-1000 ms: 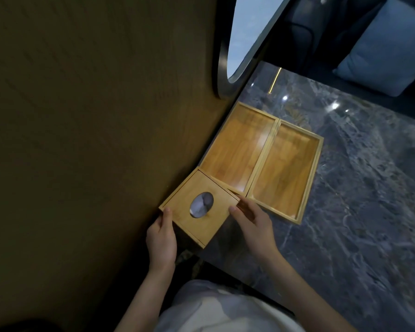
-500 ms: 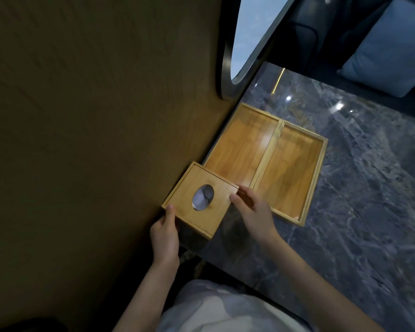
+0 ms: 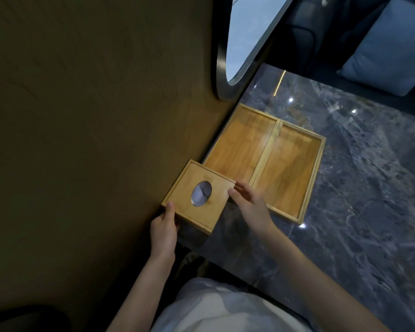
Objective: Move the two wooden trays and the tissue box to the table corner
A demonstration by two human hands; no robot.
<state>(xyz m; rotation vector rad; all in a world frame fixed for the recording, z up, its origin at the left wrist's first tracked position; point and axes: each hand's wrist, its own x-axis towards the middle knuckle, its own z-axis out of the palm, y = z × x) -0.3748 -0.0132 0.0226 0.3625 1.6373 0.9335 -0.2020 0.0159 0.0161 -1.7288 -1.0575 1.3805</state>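
We are gripping the square wooden tissue box [image 3: 198,196] between left hand [image 3: 164,230] and right hand [image 3: 248,206], at the glossy marble table's [image 3: 357,200] wall corner, its far edge overlapping the near end of two smooth rectangular wooden trays [image 3: 265,160].

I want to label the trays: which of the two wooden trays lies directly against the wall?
The left wooden tray: its long side runs along the brown wall. The right wooden tray lies beyond it, on the marble table.

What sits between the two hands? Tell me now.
In the head view, the wooden tissue box sits between them: the left hand touches its near-left corner, the right hand its right side.
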